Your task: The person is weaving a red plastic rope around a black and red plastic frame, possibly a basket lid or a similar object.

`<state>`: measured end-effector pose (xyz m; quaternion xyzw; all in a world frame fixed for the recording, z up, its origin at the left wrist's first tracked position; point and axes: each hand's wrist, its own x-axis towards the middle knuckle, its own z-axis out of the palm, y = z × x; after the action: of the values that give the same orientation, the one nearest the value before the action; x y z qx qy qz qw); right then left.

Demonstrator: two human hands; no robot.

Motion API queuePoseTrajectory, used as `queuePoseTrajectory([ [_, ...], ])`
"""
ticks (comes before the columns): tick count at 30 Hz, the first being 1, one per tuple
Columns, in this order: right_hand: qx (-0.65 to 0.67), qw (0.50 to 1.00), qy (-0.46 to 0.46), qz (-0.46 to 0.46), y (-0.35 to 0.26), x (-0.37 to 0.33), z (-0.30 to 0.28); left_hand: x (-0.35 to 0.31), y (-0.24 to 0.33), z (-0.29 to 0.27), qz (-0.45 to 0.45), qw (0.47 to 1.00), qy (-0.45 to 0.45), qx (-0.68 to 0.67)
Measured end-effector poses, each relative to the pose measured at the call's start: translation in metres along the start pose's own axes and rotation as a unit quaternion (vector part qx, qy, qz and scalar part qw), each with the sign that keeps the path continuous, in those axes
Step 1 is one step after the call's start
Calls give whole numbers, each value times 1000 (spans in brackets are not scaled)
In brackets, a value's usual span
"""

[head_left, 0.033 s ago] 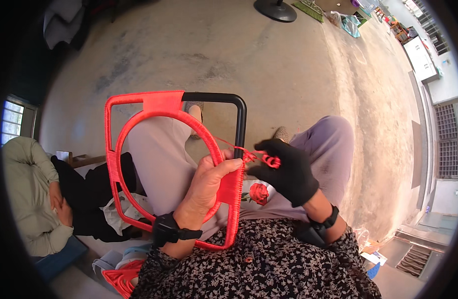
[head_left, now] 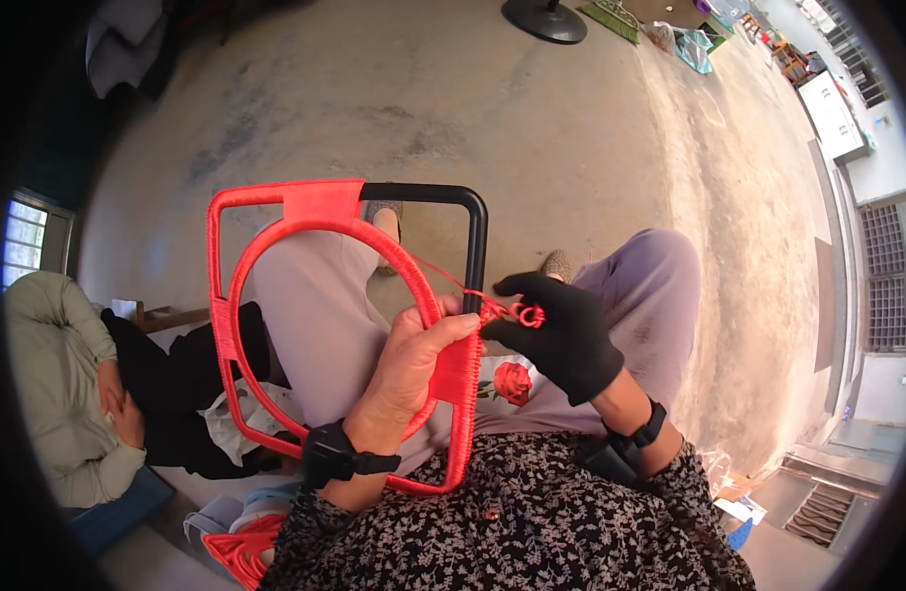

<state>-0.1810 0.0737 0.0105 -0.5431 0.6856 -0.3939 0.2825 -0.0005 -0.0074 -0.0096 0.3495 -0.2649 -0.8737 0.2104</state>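
A rounded rectangular frame with a ring inside it stands tilted over my lap. Red cord (head_left: 305, 202) wraps most of the frame and the ring; the upper right corner is bare black tube (head_left: 480, 227). My left hand (head_left: 413, 360) is closed round the frame's right side, thumb pressed on the wrapping just below the bare tube. At its right, my right hand (head_left: 566, 335), in a black glove, has a small looped bundle of red cord (head_left: 524, 314) between its fingers. A strand runs from the ring past the black tube towards this bundle.
At the left sits another person (head_left: 64, 364) with hands resting together. Red pieces (head_left: 244, 552) lie beside me at lower left. A cloth with a printed rose (head_left: 512, 382) covers part of my lap. A black round base (head_left: 544, 22) and a green broom (head_left: 610, 20) are far ahead.
My right hand has shifted slightly left, nearer the frame, with the cord bundle. The left hand and the frame have stayed in place.
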Motion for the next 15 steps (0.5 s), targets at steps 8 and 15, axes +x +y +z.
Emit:
queuePoseTrajectory([
  [8, 264, 922, 85, 269, 33, -19, -62, 0, -1, -2, 2, 1000, 1, -4],
  [15, 162, 916, 245, 272, 22, -36, -79, 0, 1, -1, -2, 1000, 5, -3],
])
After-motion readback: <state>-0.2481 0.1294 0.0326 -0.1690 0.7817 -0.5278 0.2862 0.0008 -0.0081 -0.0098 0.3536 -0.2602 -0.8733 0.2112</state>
